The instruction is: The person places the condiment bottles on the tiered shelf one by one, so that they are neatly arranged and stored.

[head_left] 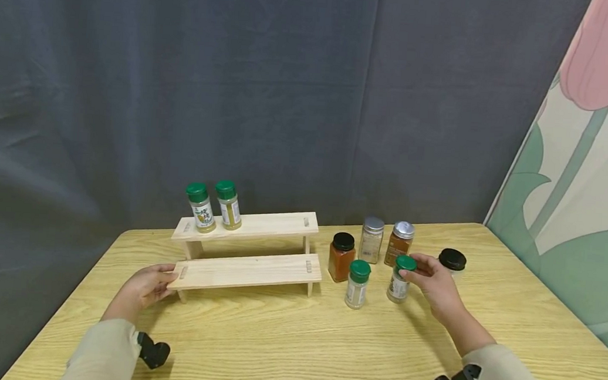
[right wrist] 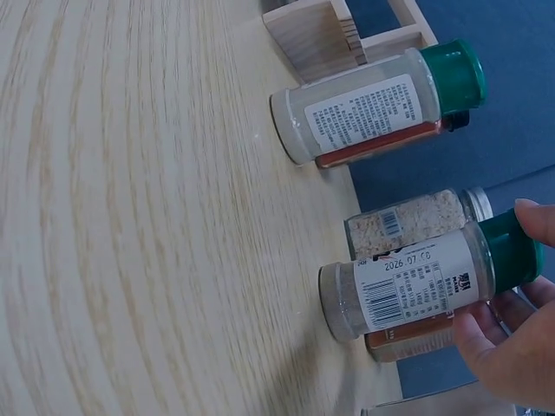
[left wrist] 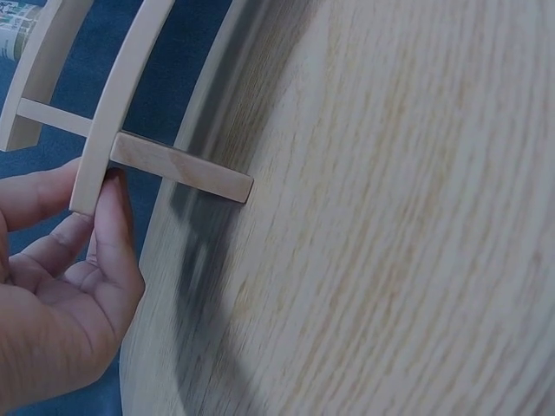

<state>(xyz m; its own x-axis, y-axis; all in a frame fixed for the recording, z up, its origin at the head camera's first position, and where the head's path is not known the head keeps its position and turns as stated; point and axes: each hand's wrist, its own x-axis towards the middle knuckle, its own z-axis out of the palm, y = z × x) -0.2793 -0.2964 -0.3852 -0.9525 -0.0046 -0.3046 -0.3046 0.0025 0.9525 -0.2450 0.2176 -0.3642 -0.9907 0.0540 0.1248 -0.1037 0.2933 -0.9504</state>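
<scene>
A two-tier wooden rack [head_left: 247,272] stands on the table. My left hand [head_left: 148,285] pinches the left end of its lower board [left wrist: 111,113], thumb on one face and fingers on the other. Farther right, my right hand [head_left: 437,284] holds a spice jar [head_left: 398,288] by its green cap [right wrist: 512,250]; the jar is upright, with a barcode label showing in the right wrist view. Another green-capped jar [head_left: 356,291] stands just left of it. On the rack's upper board, two green-capped jars [head_left: 204,215] sit side by side at the left.
Behind the right-hand jars stand a black-lidded jar of red-orange spice [head_left: 341,262] and two silver-lidded jars [head_left: 371,242]. Another black lid [head_left: 452,259] shows beyond my right hand, its jar mostly hidden. A dark curtain [head_left: 289,95] hangs behind the table.
</scene>
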